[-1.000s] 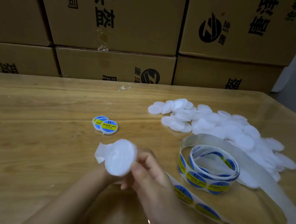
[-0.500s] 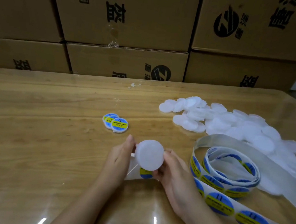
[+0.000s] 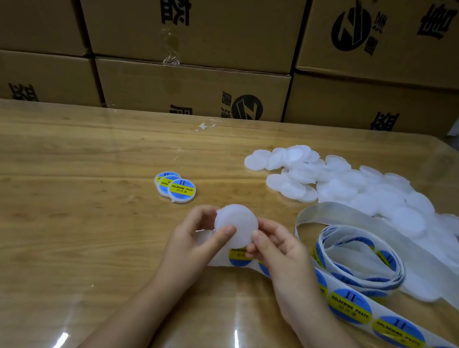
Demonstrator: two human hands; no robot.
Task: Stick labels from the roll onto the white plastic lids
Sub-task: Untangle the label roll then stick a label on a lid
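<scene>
White plastic lid (image 3: 238, 221), unlabelled on its visible face, is held just above the table (image 3: 59, 195) at centre, between both hands. The left hand (image 3: 193, 242) grips its left rim, thumb laid across the face and fingers curled behind. The right hand (image 3: 284, 257) pinches the lower right rim between thumb and forefinger.

Change noted: one second ago the lid was tipped up in front of the loose liner end. It has since been turned face-on and lowered over the end of the label strip (image 3: 351, 305), where one label (image 3: 237, 258) shows half-covered beneath its lower edge.

Judgement: the lid is being lined up for sticking; whether lid and label touch cannot be told.

Outward: the roll (image 3: 322, 246) lies just right of the hands, the pile of bare lids (image 3: 366, 192) beyond it. Three labelled lids (image 3: 181, 191) sit near, ahead-left. Cardboard boxes (image 3: 190, 87) stand behind.
</scene>
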